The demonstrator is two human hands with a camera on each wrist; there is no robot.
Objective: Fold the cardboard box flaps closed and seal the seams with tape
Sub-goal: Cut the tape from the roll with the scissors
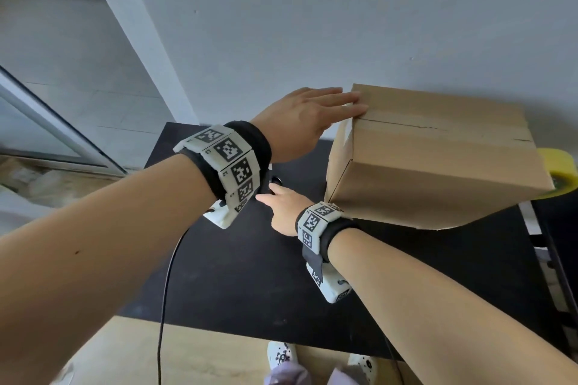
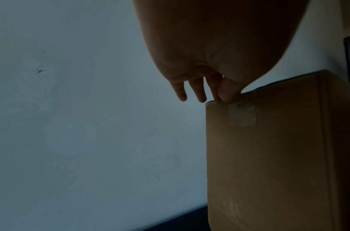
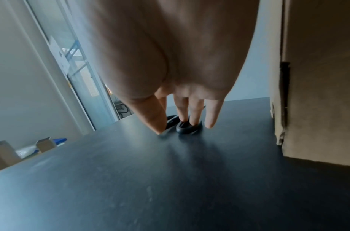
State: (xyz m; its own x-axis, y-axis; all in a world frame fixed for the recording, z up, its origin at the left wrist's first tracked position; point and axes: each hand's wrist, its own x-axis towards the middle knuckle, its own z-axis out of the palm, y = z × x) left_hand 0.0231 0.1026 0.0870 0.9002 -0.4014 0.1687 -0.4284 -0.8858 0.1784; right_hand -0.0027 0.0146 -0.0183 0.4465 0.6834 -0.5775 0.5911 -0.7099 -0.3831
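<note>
So, the black table (image 1: 281, 275) fills the middle of the head view, and on its far right part stands the cardboard box (image 1: 431, 166), flaps folded shut, a strip of clear tape (image 1: 438, 128) running along the top seam. The box looks tilted, its near bottom edge lifted off the table on the right. What is inside it cannot be seen. Behind its right end peeks a yellow tape roll (image 1: 560, 172).

The left hand (image 1: 300, 122) reaches in from the left, fingers straight and flat, laid on the box's top left corner right where the seam ends. The right hand (image 1: 281, 209) is lower and nearer, just beside the box's bottom left corner but apart from it, fingers extended down towards a small black item on the table.

Now the left wrist view: box (image 2: 269, 156) seen from the side, thumb and fingers (image 2: 227, 93) touching its top edge, and the tape end (image 2: 241, 115) folded down over the end face, which the head camera barely shows. The right wrist view clears up the black item: scissors (image 3: 187, 127), black loop handles, lying flat on the table (image 3: 170, 187). The right hand (image 3: 186, 112) has fingertips on the handles, thumb touching beside them; fingers are straight, not closed round anything. The box wall (image 3: 318, 93) stands to the right, well apart from those fingers.
</note>
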